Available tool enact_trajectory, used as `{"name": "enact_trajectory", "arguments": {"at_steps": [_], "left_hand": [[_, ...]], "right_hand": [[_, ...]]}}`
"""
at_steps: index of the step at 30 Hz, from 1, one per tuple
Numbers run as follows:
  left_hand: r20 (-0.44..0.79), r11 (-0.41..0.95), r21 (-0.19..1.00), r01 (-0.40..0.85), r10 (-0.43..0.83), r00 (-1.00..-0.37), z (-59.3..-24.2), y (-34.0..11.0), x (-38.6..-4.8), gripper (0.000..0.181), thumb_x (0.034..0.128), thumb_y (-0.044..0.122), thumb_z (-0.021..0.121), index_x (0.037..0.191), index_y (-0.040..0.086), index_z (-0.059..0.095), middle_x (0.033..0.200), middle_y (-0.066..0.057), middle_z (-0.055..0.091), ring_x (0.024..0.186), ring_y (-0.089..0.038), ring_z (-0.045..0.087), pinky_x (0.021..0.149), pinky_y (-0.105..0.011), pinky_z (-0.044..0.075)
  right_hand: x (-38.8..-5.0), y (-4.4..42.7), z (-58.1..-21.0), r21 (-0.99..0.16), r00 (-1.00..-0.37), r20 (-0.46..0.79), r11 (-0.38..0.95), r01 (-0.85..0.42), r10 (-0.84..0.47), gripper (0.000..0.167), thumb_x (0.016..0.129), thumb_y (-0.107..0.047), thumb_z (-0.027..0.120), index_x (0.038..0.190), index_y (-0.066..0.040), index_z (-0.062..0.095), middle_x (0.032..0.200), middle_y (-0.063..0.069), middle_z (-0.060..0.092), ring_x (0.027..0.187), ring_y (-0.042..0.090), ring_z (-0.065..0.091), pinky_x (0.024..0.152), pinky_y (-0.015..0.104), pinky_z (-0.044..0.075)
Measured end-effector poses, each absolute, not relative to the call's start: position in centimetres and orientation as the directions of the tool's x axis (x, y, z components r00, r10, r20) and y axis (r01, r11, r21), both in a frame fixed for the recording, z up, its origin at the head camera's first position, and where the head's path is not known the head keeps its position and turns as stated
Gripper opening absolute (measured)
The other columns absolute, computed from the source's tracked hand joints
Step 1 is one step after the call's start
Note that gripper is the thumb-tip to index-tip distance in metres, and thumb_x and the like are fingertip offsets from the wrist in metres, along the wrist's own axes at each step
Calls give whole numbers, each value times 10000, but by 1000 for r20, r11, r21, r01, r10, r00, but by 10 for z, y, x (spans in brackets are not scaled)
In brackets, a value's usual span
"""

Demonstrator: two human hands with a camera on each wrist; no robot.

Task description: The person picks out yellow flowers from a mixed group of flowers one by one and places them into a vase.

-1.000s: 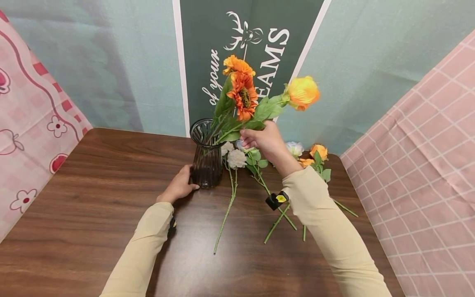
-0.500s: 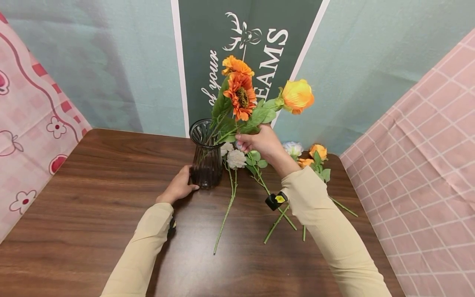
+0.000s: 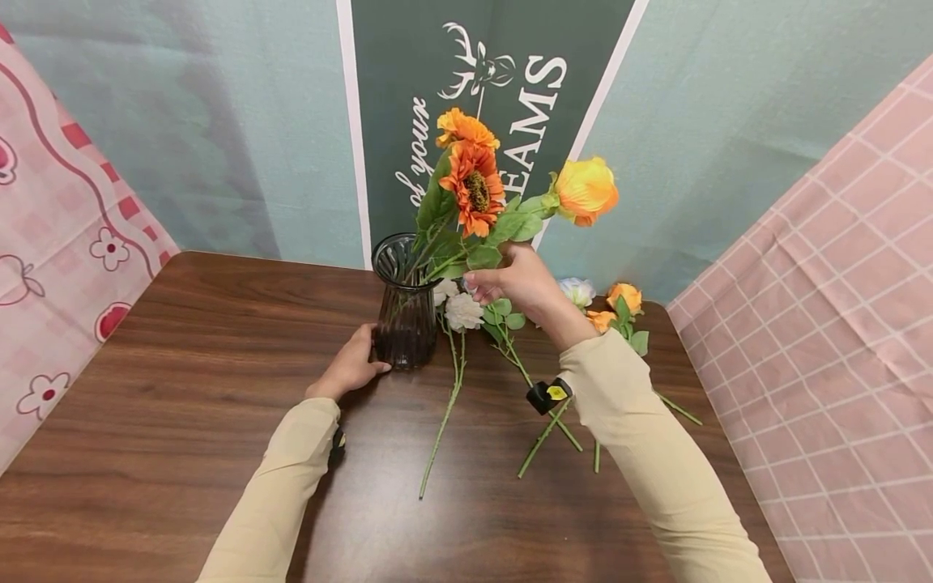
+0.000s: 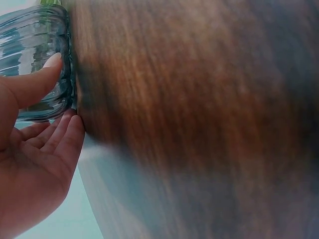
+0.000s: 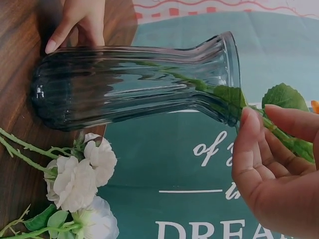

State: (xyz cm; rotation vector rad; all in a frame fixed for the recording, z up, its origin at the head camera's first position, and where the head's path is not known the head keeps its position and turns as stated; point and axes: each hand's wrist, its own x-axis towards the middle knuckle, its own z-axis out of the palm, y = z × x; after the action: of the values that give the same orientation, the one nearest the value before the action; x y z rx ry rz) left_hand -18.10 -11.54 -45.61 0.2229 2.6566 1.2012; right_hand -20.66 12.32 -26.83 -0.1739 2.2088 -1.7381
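Observation:
A dark ribbed glass vase (image 3: pixel 405 324) stands upright near the table's back edge. My left hand (image 3: pixel 350 364) holds its base from the left, thumb on the glass (image 4: pixel 35 82) and fingers at the far side. Two orange flowers (image 3: pixel 475 190) and a yellow-orange rose (image 3: pixel 585 191) lean out of the vase, the rose tilted right. My right hand (image 3: pixel 528 283) is beside the rose's leaves, right of the rim. In the right wrist view, thumb and index fingertip of the right hand (image 5: pixel 279 164) stand apart near the green stem; the other fingers are partly hidden.
White flowers (image 3: pixel 464 312) with long stems lie right of the vase on the wooden table (image 3: pixel 219 389). Farther right lie a pale bluish flower (image 3: pixel 577 291) and orange roses (image 3: pixel 625 298). Cloth walls (image 3: pixel 824 324) rise around the back and sides.
The rose has swung a little left and down since the earliest frame. My right hand's fingers have loosened at the stem, and a leaf now shows before them. The left hand has stayed on the vase.

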Motion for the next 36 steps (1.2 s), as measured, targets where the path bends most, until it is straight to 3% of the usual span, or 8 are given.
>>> {"name": "enact_trajectory", "arguments": {"at_steps": [2, 4, 7, 9, 14, 36], "left_hand": [[-130, 653, 755, 53, 228, -965, -456, -116, -181, 696, 862, 91, 630, 1381, -84, 201, 1372, -304, 282, 1232, -417, 337, 974, -517, 318], [-123, 651, 757, 58, 228, -966, -457, -116, -182, 694, 860, 89, 633, 1377, -88, 207, 1371, -305, 285, 1235, -416, 334, 979, -515, 314], [-117, 650, 757, 65, 232, -966, -458, -116, -182, 690, 860, 84, 631, 1374, -93, 207, 1375, -306, 277, 1244, -417, 321, 984, -517, 307], [-114, 651, 756, 67, 233, -966, -458, -116, -182, 691, 858, 84, 633, 1374, -94, 209, 1379, -304, 273, 1248, -416, 316, 987, -516, 303], [-118, 661, 747, 69, 234, -965, -458, -116, -182, 693, 864, 92, 626, 1377, -97, 200, 1389, -308, 255, 1256, -421, 302, 991, -520, 296], [-103, 666, 742, 76, 225, -969, -457, -115, -181, 698, 846, 88, 647, 1361, -112, 220, 1374, -314, 281, 1254, -424, 304, 1008, -501, 281]], "right_hand": [[-206, 126, -269, -964, -935, -160, 253, 79, -317, 302, 855, 15, 594, 1067, 75, 388, 703, 120, 634, 568, 196, 620, 576, 325, 537], [-205, 130, -270, -967, -930, -150, 247, 66, -337, 194, 855, 39, 569, 936, 19, 395, 720, 122, 631, 587, 207, 623, 581, 328, 538], [-203, 135, -270, -969, -924, -148, 239, 64, -353, 129, 853, 47, 554, 939, 61, 459, 783, 173, 628, 611, 218, 624, 590, 330, 538], [-202, 139, -270, -968, -923, -154, 243, 69, -352, 205, 853, 37, 550, 1046, 90, 503, 828, 181, 635, 633, 224, 627, 600, 329, 537], [-200, 149, -268, -958, -922, -160, 280, 59, -353, 243, 865, -7, 564, 1080, 102, 530, 836, 162, 628, 656, 231, 629, 616, 344, 539], [-196, 184, -276, -954, -931, -190, 283, 101, -310, 184, 881, -7, 562, 1023, 104, 527, 816, 137, 638, 669, 223, 643, 623, 341, 537]]}}
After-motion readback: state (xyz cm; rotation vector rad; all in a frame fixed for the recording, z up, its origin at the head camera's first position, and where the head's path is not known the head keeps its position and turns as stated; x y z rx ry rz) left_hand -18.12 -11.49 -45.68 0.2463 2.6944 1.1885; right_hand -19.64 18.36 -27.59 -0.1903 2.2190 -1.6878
